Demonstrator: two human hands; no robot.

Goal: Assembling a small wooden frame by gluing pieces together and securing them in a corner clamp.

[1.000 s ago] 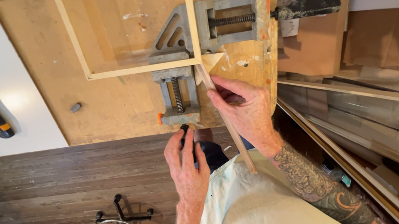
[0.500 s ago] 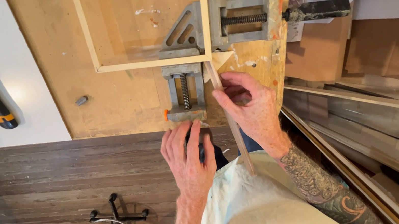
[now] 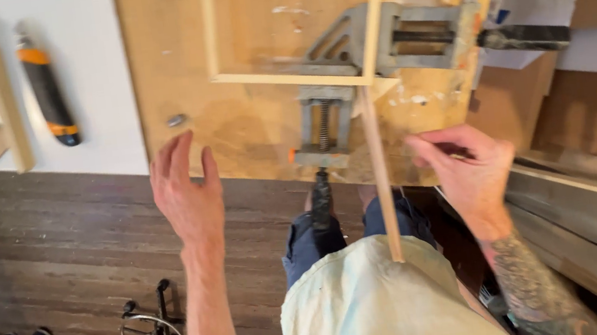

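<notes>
Corner clamp (image 3: 376,57) on plywood board (image 3: 262,126): holds two pale wood strips, long strip (image 3: 377,149) overhanging toward the person. Left hand (image 3: 187,194) spread, empty, at board edge. Right hand (image 3: 468,172) loosely curled, empty, beside strip.
</notes>
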